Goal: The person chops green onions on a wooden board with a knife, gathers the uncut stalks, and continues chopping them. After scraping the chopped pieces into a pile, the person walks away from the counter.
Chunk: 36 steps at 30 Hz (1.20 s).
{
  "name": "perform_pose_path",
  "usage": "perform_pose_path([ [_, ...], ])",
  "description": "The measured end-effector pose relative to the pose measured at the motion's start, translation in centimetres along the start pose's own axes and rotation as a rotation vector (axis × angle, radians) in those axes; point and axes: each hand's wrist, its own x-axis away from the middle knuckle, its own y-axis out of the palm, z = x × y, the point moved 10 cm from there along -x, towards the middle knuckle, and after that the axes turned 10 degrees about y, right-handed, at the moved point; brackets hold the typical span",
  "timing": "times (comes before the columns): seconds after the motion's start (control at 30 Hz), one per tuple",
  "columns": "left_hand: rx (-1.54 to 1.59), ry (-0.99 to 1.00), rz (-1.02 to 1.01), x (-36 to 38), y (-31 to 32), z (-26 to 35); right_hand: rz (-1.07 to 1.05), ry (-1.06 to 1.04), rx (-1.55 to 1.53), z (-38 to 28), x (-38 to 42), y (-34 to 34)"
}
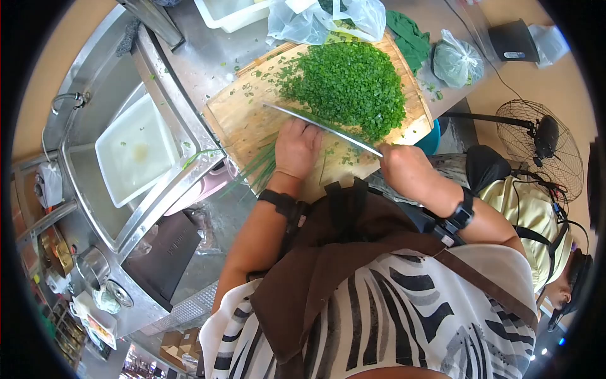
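Observation:
My right hand is wrapped round the handle of a long kitchen knife. Its blade points to the upper left across the wooden cutting board, beside the fingers of my left hand. Those fingers are curled down on a bunch of long green onions, whose stalks trail off the board's left edge. Beyond the blade lies a large heap of chopped green onion. Small cut pieces are scattered around it and near my right hand. The knife handle is mostly hidden in my grip.
At left is a steel sink holding a white tub. Behind the board lie a plastic bag, a green cloth and a tied bag. A fan and another person are at right.

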Motion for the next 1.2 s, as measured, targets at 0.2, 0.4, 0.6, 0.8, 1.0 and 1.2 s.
perform_pose_path([
  [0.2,-0.038,-0.066,-0.126,1.1,0.9,-0.3,0.12,-0.081,-0.116,-3.8,-6.4,1.7],
  [0.4,0.006,-0.043,-0.094,0.9,0.5,-0.6,0.187,-0.043,-0.189,-0.9,-3.7,0.2],
  [0.6,0.012,0.004,-0.011,0.6,0.2,-0.2,-0.014,0.014,-0.027,0.5,0.5,0.3],
  [0.8,0.031,-0.046,-0.078,0.9,0.5,-0.5,0.029,-0.027,-0.097,-2.8,-5.7,2.6],
  [1.0,0.024,-0.05,-0.074,0.8,0.2,-0.2,0.147,0.043,-0.27,-1.4,-5.7,0.9],
  [1.2,0.029,-0.05,-0.069,1.0,0.4,-0.2,-0.006,-0.016,-0.048,-0.4,0.6,-0.6],
])
